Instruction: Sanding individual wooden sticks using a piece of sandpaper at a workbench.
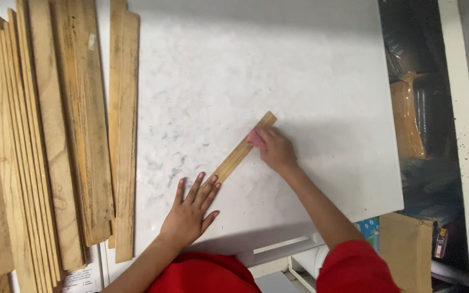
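one thin wooden strip [241,151] lies diagonal on white tabletop [310,65]; left hand [191,209] flat, fingers spread, pinning its near end; right hand [275,149] closed around pink pad [255,139] on strip.

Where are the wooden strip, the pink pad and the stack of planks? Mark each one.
wooden strip [238,153], head view, bare middle of its length.
pink pad [255,138], head view, its exposed left end.
stack of planks [55,135], head view, a middle plank's face.

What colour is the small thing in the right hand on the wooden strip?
Pink: the small pad, pressed on the wooden strip by the right hand, head view.
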